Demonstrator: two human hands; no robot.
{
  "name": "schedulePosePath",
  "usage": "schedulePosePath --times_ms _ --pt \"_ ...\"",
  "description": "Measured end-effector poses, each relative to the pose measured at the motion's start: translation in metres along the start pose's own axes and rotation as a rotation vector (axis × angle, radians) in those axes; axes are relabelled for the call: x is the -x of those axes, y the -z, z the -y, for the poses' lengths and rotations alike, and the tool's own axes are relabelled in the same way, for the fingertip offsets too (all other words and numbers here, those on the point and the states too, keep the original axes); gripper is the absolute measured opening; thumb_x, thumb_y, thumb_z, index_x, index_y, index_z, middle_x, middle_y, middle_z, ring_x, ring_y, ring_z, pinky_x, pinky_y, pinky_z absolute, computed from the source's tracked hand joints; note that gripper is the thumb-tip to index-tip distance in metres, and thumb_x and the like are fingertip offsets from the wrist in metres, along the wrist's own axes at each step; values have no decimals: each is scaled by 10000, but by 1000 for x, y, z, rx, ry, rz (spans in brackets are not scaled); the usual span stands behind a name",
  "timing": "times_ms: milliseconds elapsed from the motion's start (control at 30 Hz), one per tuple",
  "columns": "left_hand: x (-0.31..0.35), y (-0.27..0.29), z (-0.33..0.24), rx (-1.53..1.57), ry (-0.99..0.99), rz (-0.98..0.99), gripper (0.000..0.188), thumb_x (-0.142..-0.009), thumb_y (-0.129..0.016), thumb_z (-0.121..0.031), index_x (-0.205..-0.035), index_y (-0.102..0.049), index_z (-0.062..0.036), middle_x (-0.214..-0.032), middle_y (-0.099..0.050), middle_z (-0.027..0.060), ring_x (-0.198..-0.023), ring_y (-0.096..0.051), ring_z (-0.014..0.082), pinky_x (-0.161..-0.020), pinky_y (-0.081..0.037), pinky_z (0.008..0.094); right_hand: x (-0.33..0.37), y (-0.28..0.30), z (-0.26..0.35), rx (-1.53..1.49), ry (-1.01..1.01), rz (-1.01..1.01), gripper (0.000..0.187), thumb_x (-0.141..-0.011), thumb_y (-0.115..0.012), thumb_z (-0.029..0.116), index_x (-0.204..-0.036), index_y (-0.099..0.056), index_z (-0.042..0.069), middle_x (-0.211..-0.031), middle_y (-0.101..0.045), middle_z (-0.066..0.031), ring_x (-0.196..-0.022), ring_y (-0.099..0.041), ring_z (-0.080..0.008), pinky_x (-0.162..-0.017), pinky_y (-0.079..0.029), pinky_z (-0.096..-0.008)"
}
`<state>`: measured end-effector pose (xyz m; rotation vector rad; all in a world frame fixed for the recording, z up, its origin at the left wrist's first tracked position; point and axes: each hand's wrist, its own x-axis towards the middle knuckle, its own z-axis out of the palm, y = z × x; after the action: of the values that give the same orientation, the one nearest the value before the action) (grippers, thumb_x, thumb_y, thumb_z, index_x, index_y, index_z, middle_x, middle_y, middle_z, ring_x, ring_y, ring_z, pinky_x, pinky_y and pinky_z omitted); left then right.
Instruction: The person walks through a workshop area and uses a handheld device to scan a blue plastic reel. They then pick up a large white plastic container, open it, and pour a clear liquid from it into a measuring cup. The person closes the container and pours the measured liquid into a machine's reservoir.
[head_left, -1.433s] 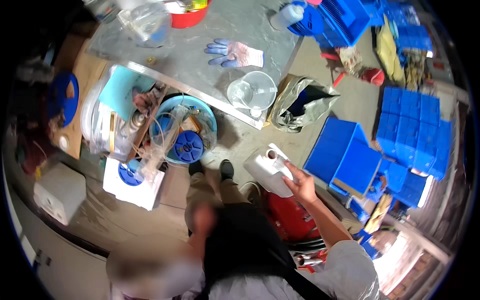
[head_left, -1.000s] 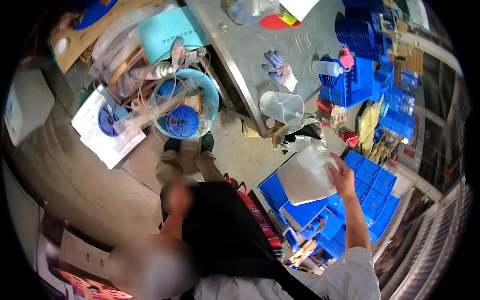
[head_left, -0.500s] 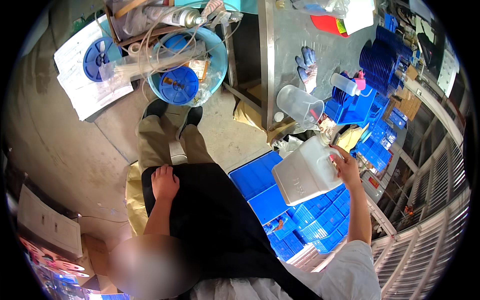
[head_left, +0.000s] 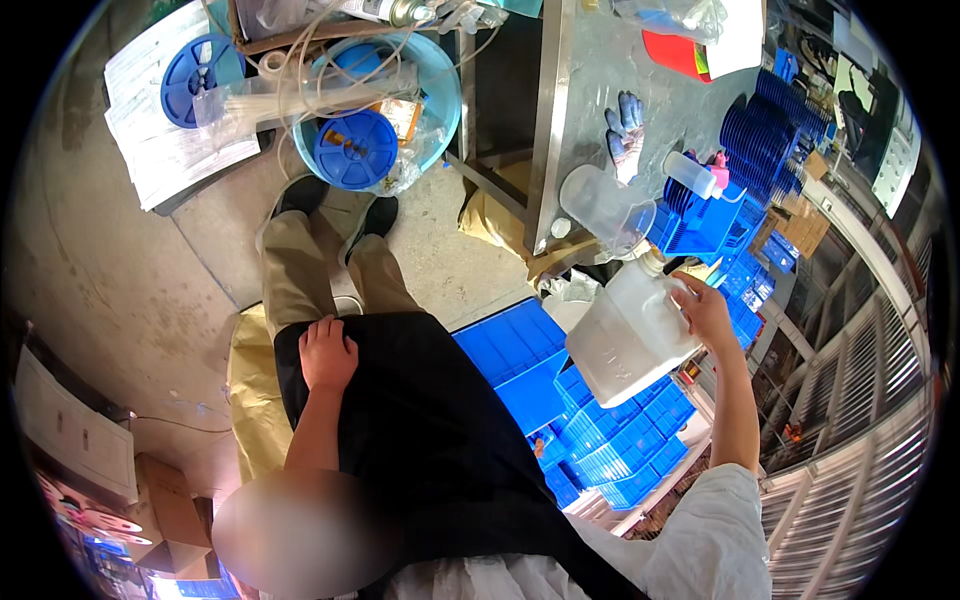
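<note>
Right hand [head_left: 706,312] grips the white jug [head_left: 630,340] by its upper side, fingers wrapped round it; the jug's neck tips against the clear measuring cup [head_left: 600,208] at the metal table's edge [head_left: 545,150]; blue bins [head_left: 610,440] crowd below the fingers; half a second back the jug hung lower, clear of the cup; left hand [head_left: 327,352] rests loosely curled on the thigh, holding nothing, bare floor beyond its fingertips.
</note>
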<state>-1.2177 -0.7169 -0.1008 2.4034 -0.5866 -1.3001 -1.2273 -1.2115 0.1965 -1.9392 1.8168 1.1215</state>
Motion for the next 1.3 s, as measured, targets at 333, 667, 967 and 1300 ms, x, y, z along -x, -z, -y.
schedulePosePath --times_ms 333,667,967,1300 --pt "4 -17 -11 48 19 -21 245 -770 -594 -181 -992 -578 -78 -1143 -572 62 -1101 -514 253 -952 -398 419 -3 -1 5 45 59 -3 363 -872 -650 221 -1213 -619 102 -628 -480 58 -522 -411 -36 -436 -335 -225" --pt "22 -73 -45 142 124 -189 268 -770 -590 -189 -1019 -594 -91 -1161 -579 50 -1107 -514 253 -953 -399 406 -9 -2 -6 62 210 18 344 -888 -626 225 -1205 -620 92 -621 -472 56 -529 -408 -41 -434 -348 -238" --pt "71 -112 -40 191 297 -262 269 -766 -586 -191 -1019 -593 -99 -1176 -577 44 -1100 -513 254 -927 -406 406 -7 -3 -12 181 290 -30 399 -846 -644 231 -1211 -618 72 -627 -498 23 -536 -438 -72 -456 -367 -255" --pt "68 -123 -43 201 300 -253 246 -766 -588 -204 -988 -583 -99 -1133 -577 46 -1075 -519 257 -905 -418 405 0 -5 -7 317 293 -62 396 -843 -640 265 -1191 -630 77 -584 -478 14 -494 -433 -69 -434 -360 -255"
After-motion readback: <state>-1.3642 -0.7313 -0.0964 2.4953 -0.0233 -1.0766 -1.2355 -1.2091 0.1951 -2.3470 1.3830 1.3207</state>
